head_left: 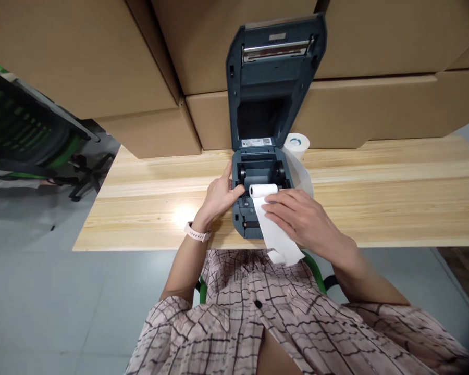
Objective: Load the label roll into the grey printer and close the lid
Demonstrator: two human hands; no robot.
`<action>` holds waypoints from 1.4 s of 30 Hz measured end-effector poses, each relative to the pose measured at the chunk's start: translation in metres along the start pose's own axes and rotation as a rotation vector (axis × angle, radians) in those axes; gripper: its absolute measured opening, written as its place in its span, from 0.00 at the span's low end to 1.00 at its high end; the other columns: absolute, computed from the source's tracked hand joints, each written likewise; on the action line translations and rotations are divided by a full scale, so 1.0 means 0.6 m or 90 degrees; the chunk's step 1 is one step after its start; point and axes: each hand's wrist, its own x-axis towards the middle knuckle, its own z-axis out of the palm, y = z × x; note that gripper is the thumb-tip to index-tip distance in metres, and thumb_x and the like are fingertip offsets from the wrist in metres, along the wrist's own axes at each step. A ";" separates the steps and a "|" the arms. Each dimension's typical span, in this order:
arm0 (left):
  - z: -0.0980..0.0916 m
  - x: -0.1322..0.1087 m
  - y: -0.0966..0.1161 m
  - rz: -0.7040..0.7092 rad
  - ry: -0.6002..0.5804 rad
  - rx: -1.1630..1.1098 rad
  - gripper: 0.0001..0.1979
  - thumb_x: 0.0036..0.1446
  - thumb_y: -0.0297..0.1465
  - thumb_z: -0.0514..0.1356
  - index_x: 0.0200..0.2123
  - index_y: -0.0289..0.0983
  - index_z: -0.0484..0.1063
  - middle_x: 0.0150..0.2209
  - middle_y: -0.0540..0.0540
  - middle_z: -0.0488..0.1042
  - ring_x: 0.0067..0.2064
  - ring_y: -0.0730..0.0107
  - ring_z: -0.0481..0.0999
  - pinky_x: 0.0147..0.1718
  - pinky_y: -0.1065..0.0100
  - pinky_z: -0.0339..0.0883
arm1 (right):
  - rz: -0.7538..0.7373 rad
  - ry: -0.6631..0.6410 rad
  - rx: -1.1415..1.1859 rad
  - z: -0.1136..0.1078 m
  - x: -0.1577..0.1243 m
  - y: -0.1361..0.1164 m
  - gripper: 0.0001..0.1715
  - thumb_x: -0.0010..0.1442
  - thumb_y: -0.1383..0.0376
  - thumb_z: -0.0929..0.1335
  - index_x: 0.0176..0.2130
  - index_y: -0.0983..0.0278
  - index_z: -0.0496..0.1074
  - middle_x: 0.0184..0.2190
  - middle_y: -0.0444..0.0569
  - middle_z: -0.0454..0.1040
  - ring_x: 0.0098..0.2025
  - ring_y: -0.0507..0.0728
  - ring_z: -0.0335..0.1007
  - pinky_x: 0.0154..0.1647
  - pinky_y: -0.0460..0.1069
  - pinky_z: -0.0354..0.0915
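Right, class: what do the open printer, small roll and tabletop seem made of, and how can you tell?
Printer: probably moulded plastic, matte dark blue-grey, with crisp shaped edges.
Small roll: likely paper, white, matte; its loose end is ragged.
Tabletop: wood or wood-look laminate, glossy; grain shows and light glares.

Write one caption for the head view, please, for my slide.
Left hand on an open printer, right hand holding a partly unrolled paper roll over it.
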 end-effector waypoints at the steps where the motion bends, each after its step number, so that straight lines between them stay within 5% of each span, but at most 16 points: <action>1: 0.000 -0.001 0.000 0.000 0.000 0.001 0.46 0.57 0.37 0.58 0.78 0.36 0.53 0.23 0.55 0.67 0.27 0.64 0.66 0.32 0.63 0.57 | 0.000 0.016 -0.016 0.001 -0.006 -0.009 0.08 0.74 0.67 0.68 0.49 0.63 0.78 0.49 0.54 0.84 0.50 0.62 0.77 0.55 0.59 0.72; 6: 0.000 -0.002 -0.001 0.015 0.004 0.006 0.44 0.61 0.40 0.58 0.78 0.39 0.53 0.25 0.54 0.69 0.28 0.64 0.67 0.32 0.63 0.57 | 0.032 0.026 -0.081 0.010 -0.025 -0.041 0.14 0.74 0.64 0.68 0.56 0.66 0.74 0.56 0.57 0.82 0.53 0.65 0.76 0.55 0.60 0.73; 15: 0.001 -0.001 -0.004 0.028 0.011 0.003 0.44 0.63 0.44 0.60 0.78 0.38 0.53 0.24 0.54 0.68 0.27 0.65 0.67 0.31 0.64 0.56 | 0.081 0.030 -0.132 0.025 -0.015 -0.064 0.14 0.74 0.65 0.67 0.58 0.64 0.72 0.55 0.54 0.82 0.46 0.63 0.72 0.47 0.59 0.67; 23: 0.002 -0.004 -0.001 0.033 0.016 0.004 0.42 0.63 0.44 0.60 0.77 0.38 0.56 0.23 0.55 0.66 0.26 0.66 0.65 0.31 0.64 0.55 | 0.094 0.081 -0.094 0.038 -0.021 -0.067 0.22 0.72 0.68 0.68 0.63 0.60 0.70 0.56 0.52 0.83 0.52 0.63 0.75 0.58 0.60 0.66; 37: 0.000 -0.006 0.000 0.038 0.012 -0.036 0.42 0.64 0.49 0.62 0.75 0.39 0.59 0.23 0.55 0.67 0.26 0.65 0.66 0.31 0.64 0.55 | 0.087 0.146 -0.112 0.044 -0.016 -0.069 0.15 0.69 0.69 0.70 0.55 0.60 0.77 0.53 0.49 0.86 0.47 0.60 0.79 0.57 0.59 0.69; 42: 0.000 -0.005 -0.006 0.036 0.013 -0.043 0.41 0.66 0.50 0.61 0.75 0.38 0.60 0.22 0.55 0.64 0.26 0.66 0.64 0.30 0.65 0.54 | 0.035 0.234 0.027 0.065 -0.045 -0.096 0.13 0.69 0.66 0.69 0.50 0.55 0.80 0.46 0.44 0.88 0.45 0.57 0.84 0.54 0.59 0.72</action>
